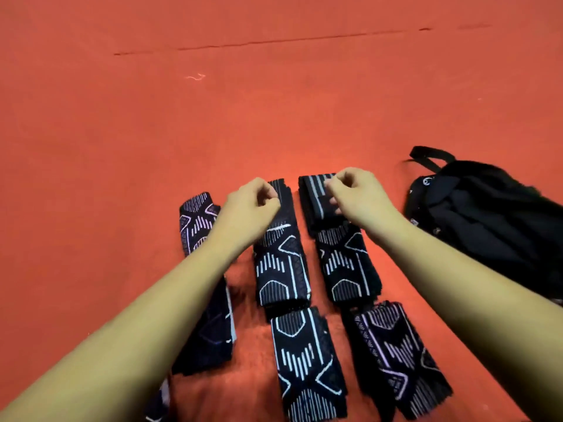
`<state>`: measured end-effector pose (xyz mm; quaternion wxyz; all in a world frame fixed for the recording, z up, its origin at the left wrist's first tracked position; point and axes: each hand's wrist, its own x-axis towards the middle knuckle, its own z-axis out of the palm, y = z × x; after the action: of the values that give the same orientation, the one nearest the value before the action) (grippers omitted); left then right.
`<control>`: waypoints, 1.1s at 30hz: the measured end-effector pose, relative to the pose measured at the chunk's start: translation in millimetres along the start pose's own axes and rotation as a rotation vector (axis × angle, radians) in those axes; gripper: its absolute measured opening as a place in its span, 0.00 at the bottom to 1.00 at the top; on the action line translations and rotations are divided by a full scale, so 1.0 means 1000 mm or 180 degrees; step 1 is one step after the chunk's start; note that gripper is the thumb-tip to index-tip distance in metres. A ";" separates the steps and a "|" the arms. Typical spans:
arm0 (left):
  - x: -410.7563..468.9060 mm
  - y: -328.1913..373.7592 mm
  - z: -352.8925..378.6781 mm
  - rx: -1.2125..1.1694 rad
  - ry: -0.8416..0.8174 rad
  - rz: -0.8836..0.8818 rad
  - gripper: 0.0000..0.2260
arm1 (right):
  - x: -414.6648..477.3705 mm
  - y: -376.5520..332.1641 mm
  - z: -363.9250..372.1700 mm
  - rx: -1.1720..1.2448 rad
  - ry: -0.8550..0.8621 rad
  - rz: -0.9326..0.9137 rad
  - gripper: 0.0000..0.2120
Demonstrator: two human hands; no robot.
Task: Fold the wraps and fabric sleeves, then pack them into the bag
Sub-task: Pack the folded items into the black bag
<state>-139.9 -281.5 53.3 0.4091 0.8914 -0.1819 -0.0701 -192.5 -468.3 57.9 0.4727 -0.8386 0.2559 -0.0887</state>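
Bag (487,220), black, lies at right. Left hand (253,205) pinches middle sleeve (283,263); right hand (356,196), apart, pinches folded sleeve (313,202).

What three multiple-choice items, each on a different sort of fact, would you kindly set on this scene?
1. The bag lies: A. right of the sleeves; B. left of them; C. on them.
2. The floor is: A. blue; B. red-orange; C. grey.
3. The left hand and right hand are: A. inside the bag; B. flat on the floor; C. curled over sleeve ends.
Answers: A, the bag sits at the picture's right; B, red-orange covering throughout; C, both hands' fingers curl above the far sleeve ends.
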 end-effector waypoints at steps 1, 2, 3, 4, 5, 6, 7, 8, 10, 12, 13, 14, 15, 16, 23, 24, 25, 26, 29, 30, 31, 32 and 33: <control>0.000 0.013 -0.003 -0.0012 -0.0092 -0.0114 0.03 | -0.004 0.000 -0.011 0.0052 -0.0032 0.0124 0.09; -0.002 0.027 -0.006 -0.0023 -0.0198 -0.0225 0.03 | -0.009 -0.001 -0.023 0.0099 -0.0056 0.0255 0.09; -0.004 0.042 -0.010 -0.0037 -0.0308 -0.0331 0.04 | -0.014 -0.002 -0.036 0.0123 -0.0072 0.0386 0.10; -0.009 0.057 -0.014 -0.0054 -0.0408 -0.0436 0.04 | -0.021 -0.004 -0.049 0.0131 -0.0081 0.0520 0.10; -0.014 0.073 -0.018 -0.0066 -0.0491 -0.0544 0.05 | -0.027 -0.005 -0.062 0.0141 -0.0081 0.0666 0.10; -0.021 0.087 -0.022 -0.0065 -0.0555 -0.0645 0.05 | -0.033 -0.007 -0.074 0.0166 -0.0091 0.0816 0.10; -0.028 0.101 -0.026 -0.0049 -0.0608 -0.0734 0.05 | -0.040 -0.010 -0.086 0.0195 -0.0115 0.0937 0.10; -0.035 0.113 -0.030 -0.0028 -0.0661 -0.0808 0.05 | -0.046 -0.013 -0.097 0.0196 -0.0143 0.1022 0.10; -0.048 0.130 -0.036 -0.0023 -0.0749 -0.0958 0.05 | -0.058 -0.018 -0.114 0.0149 -0.0200 0.1118 0.11; -0.058 0.139 -0.041 -0.0091 -0.0742 -0.1072 0.04 | -0.068 -0.022 -0.123 0.0202 -0.0270 0.1224 0.12; -0.060 0.139 -0.042 -0.0138 -0.0718 -0.1124 0.04 | -0.071 -0.024 -0.124 0.0219 -0.0334 0.1262 0.12; -0.063 0.138 -0.043 -0.0184 -0.0705 -0.1180 0.04 | -0.075 -0.025 -0.125 0.0206 -0.0405 0.1286 0.11; -0.065 0.136 -0.043 -0.0219 -0.0705 -0.1226 0.04 | -0.077 -0.024 -0.124 0.0197 -0.0463 0.1299 0.11; -0.067 0.133 -0.042 -0.0257 -0.0700 -0.1261 0.04 | -0.079 -0.024 -0.123 0.0187 -0.0524 0.1310 0.11; -0.066 0.120 -0.008 -0.0827 -0.0910 -0.1684 0.02 | -0.086 0.003 -0.112 0.0349 -0.0513 0.1485 0.05; -0.063 0.118 0.001 -0.0879 -0.0952 -0.1772 0.03 | -0.086 0.005 -0.111 0.0356 -0.0520 0.1489 0.06; -0.061 0.116 0.009 -0.0911 -0.0983 -0.1847 0.03 | -0.085 0.011 -0.110 0.0374 -0.0536 0.1512 0.08; -0.059 0.114 0.017 -0.0915 -0.1018 -0.1906 0.04 | -0.084 0.014 -0.108 0.0400 -0.0555 0.1520 0.11; -0.052 0.103 0.043 -0.0866 -0.1132 -0.2043 0.11 | -0.078 0.032 -0.097 0.0376 -0.0770 0.1496 0.18; -0.049 0.100 0.050 -0.0806 -0.1158 -0.2093 0.12 | -0.075 0.036 -0.092 0.0371 -0.0899 0.1492 0.22; -0.046 0.096 0.058 -0.0741 -0.1195 -0.2160 0.12 | -0.071 0.041 -0.087 0.0446 -0.1034 0.1529 0.26; -0.044 0.093 0.066 -0.0715 -0.1215 -0.2241 0.12 | -0.068 0.045 -0.081 0.0547 -0.1161 0.1532 0.28; -0.041 0.091 0.074 -0.0730 -0.1210 -0.2324 0.13 | -0.064 0.050 -0.075 0.0663 -0.1287 0.1556 0.28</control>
<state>-222.5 -372.4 72.3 0.4131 0.8172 0.0825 -0.3933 -294.1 -512.6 62.7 0.6043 -0.7003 0.3400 0.1698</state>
